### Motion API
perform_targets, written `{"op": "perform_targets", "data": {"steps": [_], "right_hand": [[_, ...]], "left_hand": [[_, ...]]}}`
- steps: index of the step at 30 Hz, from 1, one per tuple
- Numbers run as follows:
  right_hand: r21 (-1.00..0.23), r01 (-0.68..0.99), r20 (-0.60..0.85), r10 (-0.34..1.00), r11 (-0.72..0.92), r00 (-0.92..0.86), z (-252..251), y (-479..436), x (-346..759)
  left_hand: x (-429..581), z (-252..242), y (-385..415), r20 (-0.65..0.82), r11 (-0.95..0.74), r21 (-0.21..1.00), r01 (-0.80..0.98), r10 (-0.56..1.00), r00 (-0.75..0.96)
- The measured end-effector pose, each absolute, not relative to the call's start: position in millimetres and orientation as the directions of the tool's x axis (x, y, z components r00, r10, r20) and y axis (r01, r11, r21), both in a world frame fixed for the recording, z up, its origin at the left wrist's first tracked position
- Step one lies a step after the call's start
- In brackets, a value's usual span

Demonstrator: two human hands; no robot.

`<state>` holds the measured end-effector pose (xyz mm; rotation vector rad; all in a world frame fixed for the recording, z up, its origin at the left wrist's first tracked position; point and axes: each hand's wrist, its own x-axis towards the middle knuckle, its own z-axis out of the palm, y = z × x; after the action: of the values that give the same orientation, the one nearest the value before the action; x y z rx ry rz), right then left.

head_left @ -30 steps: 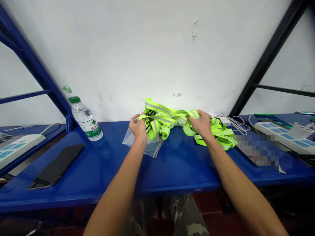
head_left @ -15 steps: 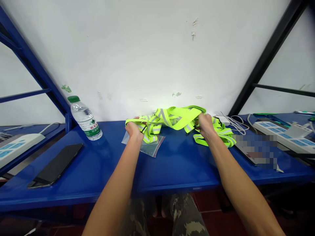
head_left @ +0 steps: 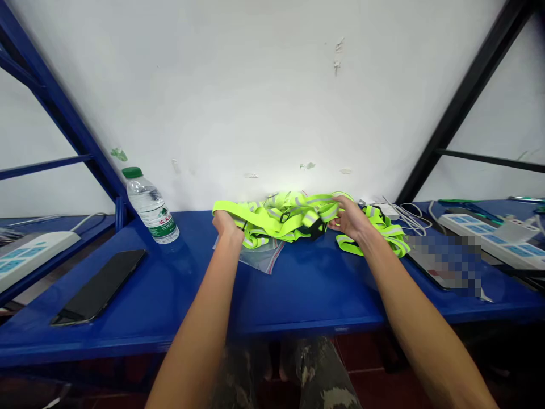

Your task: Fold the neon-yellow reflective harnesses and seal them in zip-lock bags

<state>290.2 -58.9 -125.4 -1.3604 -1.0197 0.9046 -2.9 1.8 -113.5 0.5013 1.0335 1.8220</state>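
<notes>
A neon-yellow reflective strap vest [head_left: 276,218] with grey stripes and black buckles lies bunched between my hands at the back of the blue table. My left hand [head_left: 229,228] is closed around a strap loop at its left end. At the right end, my right hand [head_left: 349,218] grips the straps between thumb and curled fingers. A clear zip bag [head_left: 261,258] lies flat, partly under the vest's left part. More yellow reflective straps [head_left: 389,236] sit in a second bunch just beyond my right wrist, partly hidden by it.
A water bottle [head_left: 153,210] with a green cap and a black phone [head_left: 100,287] are on the left. A white cable [head_left: 415,218] and a partly blurred flat item [head_left: 430,264] lie right. Power strips [head_left: 489,236] stand beyond. A white wall [head_left: 264,102] closes the back.
The straps between my hands have dropped lower and bunched together. My right hand has moved slightly and its fingers are looser. The left hand has shifted a little left.
</notes>
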Motion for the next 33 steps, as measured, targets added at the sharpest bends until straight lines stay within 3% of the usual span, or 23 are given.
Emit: {"op": "perform_targets", "data": {"steps": [1, 3, 5, 6, 10, 14, 17, 20, 23, 25, 28, 30, 33], "right_hand": [[-0.975, 0.219, 0.123, 0.909, 0.036, 0.398, -127, -59, 284], [-0.816, 0.57, 0.439, 0.743, 0.095, 0.505, -131, -60, 272], [-0.586, 0.788, 0.724, 0.558, 0.189, 0.405, -133, -64, 258], [-0.489, 0.833, 0.8, 0.515, 0.26, 0.309, -134, -66, 249], [-0.238, 0.817, 0.797, 0.587, 0.525, -0.145, -141, -71, 211], [-0.094, 0.873, 0.667, 0.681, 0.479, -0.302, -152, -65, 193], [-0.135, 0.914, 0.54, 0.802, 0.382, -0.256, -156, -57, 196], [-0.361, 0.867, 0.552, 0.828, 0.344, -0.099, -154, -48, 209], [-0.737, 0.537, 0.591, 0.777, 0.41, 0.218, -147, -40, 228], [-0.873, 0.199, 0.487, 0.776, 0.446, 0.4, -141, -37, 241], [-0.902, -0.113, 0.314, 0.813, 0.417, 0.491, -135, -38, 252], [-0.904, -0.151, 0.286, 0.83, 0.399, 0.478, -133, -42, 250], [-0.916, -0.14, 0.297, 0.869, 0.377, 0.395, -132, -50, 238]], "left_hand": [[3, -114, 0, -0.072, -0.21, 0.835, -0.509, 0.875, -0.478], [14, -116, -4, -0.038, -0.231, 0.85, -0.473, 0.869, -0.492], [21, -116, -8, 0.071, -0.268, 0.875, -0.403, 0.895, -0.441], [24, -116, -11, 0.123, -0.287, 0.884, -0.37, 0.905, -0.407], [27, -114, -20, 0.217, -0.26, 0.912, -0.316, 0.962, -0.165], [25, -110, -29, 0.168, -0.127, 0.958, -0.258, 0.975, 0.143], [21, -107, -32, 0.167, -0.119, 0.973, -0.197, 0.953, 0.252], [18, -107, -32, 0.191, -0.145, 0.976, -0.16, 0.924, 0.331], [14, -107, -32, 0.206, -0.202, 0.978, -0.053, 0.889, 0.41], [12, -107, -34, 0.191, -0.25, 0.967, 0.047, 0.835, 0.516], [12, -106, -38, 0.068, -0.254, 0.952, 0.17, 0.718, 0.693], [18, -107, -41, 0.022, -0.234, 0.952, 0.196, 0.693, 0.721], [33, -113, -45, 0.095, -0.251, 0.954, 0.167, 0.777, 0.623]]}}
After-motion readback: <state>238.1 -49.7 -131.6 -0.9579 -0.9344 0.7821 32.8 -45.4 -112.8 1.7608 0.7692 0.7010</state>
